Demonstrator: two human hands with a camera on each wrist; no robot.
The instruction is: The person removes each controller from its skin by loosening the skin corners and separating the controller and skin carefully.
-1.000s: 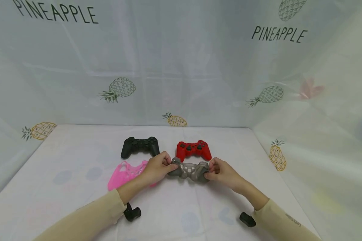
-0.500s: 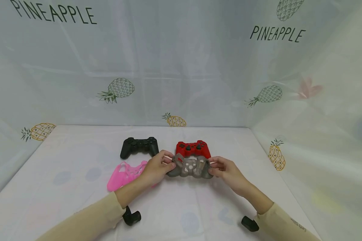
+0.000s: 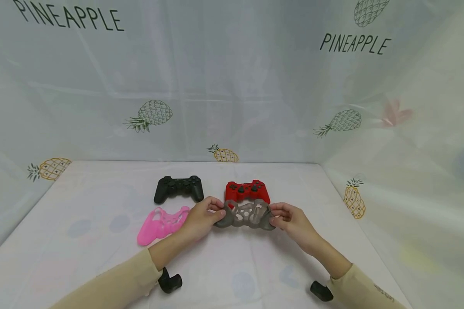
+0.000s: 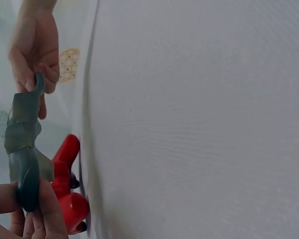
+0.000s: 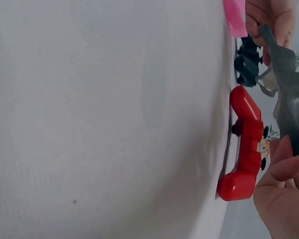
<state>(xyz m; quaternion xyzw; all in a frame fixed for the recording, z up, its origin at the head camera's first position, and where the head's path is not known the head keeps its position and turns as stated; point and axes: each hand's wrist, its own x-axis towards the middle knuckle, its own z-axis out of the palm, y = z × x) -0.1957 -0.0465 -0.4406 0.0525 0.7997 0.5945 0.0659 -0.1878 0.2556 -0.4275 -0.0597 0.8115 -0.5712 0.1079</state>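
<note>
Grey silicone cover (image 3: 245,214) stretched between left hand (image 3: 201,216) and right hand (image 3: 291,219), each pinching one end.

Soft even light, faint shadows; head view bowed at edges; wrist views blurry close up.

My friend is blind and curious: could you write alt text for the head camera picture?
Two hands, left hand and right hand, hold a grey silicone controller cover stretched between them above a white table. Behind it lie a red controller and a black controller; a pink cover lies at left.
</note>
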